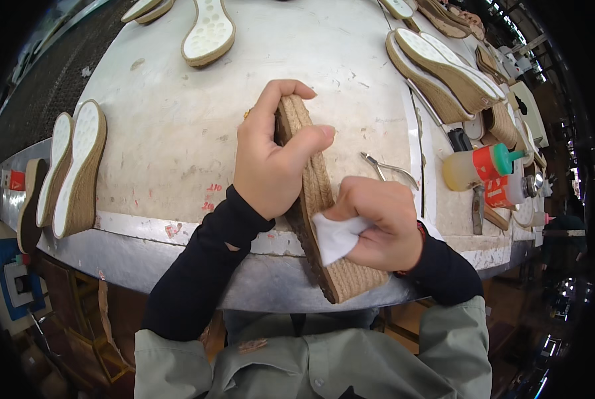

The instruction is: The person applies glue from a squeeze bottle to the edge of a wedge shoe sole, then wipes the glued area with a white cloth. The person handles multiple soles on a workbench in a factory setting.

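Observation:
A rope-wrapped wedge sole (319, 179) stands on its side at the table's near edge, its dark bottom turned to the left and its thick heel end toward me. My left hand (271, 149) grips its narrow toe end, with the thumb across the braided side and the fingers round the far end. Bunched in my right hand (380, 223) is a white cloth (337, 236), pressed against the braided side near the heel. The fingers of that hand are closed around the cloth.
Pale wedge soles (81, 166) stand at the left, and more wedge soles (437, 73) lie at the back right. One sole (208, 33) lies at the far middle. Nippers (390, 167), a yellow bottle with green cap (464, 171) and a hammer (477, 209) sit on the right.

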Tool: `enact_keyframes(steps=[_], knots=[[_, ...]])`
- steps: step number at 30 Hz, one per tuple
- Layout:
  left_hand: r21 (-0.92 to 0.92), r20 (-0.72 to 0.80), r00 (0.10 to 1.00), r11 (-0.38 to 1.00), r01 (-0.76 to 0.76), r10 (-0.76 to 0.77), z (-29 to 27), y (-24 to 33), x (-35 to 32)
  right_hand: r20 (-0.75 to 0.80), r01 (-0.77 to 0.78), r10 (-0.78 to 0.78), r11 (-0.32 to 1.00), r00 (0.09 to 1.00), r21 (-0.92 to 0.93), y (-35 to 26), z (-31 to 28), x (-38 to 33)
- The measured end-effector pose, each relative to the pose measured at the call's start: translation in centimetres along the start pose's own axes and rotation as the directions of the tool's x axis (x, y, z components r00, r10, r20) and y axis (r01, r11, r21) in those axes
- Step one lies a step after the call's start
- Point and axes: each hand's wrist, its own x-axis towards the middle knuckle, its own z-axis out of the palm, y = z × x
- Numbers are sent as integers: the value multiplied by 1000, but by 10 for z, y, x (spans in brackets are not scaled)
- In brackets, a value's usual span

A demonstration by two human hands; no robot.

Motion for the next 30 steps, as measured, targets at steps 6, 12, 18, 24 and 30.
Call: enact_keyframes(steps=[6,12,18,24,30], knots=[[15,17,1000,1000,21,-21,-3,1,-1,37,-1,2,1000,999,-23,-3,-2,4],[-7,6,1000,1000,18,-18,0,2,-2,-47,-15,16,1000,999,13,-1,4,3],[-11,4,1000,1000,11,-11,0,-1,-2,-27,-21,21,1000,999,-6,-1,3,1],[-10,1,1000,1000,10,-10,1,1,-1,-31,-44,43,999,999,-23,-4,0,0],[10,4,1000,1000,13,-13,-1,1,-1,57,-32,33,999,998,-11,-4,-3,-2]])
